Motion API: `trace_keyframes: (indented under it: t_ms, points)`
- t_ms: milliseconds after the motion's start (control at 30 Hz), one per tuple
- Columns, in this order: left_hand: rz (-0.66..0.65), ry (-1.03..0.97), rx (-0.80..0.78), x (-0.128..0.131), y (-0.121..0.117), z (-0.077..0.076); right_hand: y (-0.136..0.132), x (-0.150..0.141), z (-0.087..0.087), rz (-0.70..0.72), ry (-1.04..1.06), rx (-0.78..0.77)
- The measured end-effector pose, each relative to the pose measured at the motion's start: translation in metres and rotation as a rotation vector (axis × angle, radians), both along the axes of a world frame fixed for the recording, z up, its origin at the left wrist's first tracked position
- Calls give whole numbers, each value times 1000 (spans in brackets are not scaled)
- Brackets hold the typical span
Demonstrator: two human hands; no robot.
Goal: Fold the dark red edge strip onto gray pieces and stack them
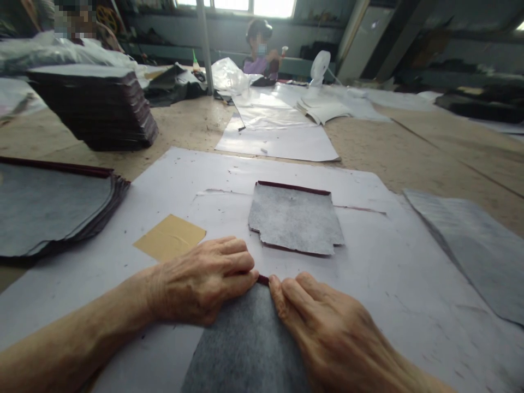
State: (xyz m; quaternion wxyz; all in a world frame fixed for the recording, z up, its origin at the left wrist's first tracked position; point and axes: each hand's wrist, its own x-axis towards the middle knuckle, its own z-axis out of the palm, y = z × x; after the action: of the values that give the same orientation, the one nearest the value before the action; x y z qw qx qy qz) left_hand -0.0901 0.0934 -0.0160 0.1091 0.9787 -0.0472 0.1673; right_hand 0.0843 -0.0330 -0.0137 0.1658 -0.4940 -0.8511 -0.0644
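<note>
A grey-backed fabric piece (249, 341) lies in front of me, a narrow dark red folded edge showing at its far end. On that fold my left hand (208, 275) presses with curled fingers, thumb and fingertips close together. My right hand (327, 322) pinches the same fold from the other side, a short gap from the left. Both hands cover most of the edge. Just beyond them rests a smaller notched grey piece (295, 218) with a dark red strip along its far side. Left of it is a tan paper square (170, 237).
White paper (204, 174) covers the near table. Layered grey pieces lie at the left (53, 204) and right (475, 245). A tall dark stack (98, 109) stands back left. Farther off are plastic sheeting (229, 76), a metal post (204, 49) and a seated person (260, 52).
</note>
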Motion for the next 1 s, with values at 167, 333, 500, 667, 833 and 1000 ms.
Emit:
trace_keyframes:
  t_ms: [167,333,500,667,833,1000]
  points:
    - [6,4,-7,0,1,-1,15,-13,-3,-10,38,90]
    - [12,9,-167,-5,10,0,17,-16,-15,57,31,178]
    - [47,-47,-265,-11,17,-1,16,-13,-16,68,78,161]
    - [32,-16,-192,-9,18,-1,19,-10,-16,92,133,50]
    - [91,-65,-267,-20,13,6,19,-6,-15,67,93,-81]
    - [203,-68,-357,-38,-11,7,22,-5,-16,46,65,-128]
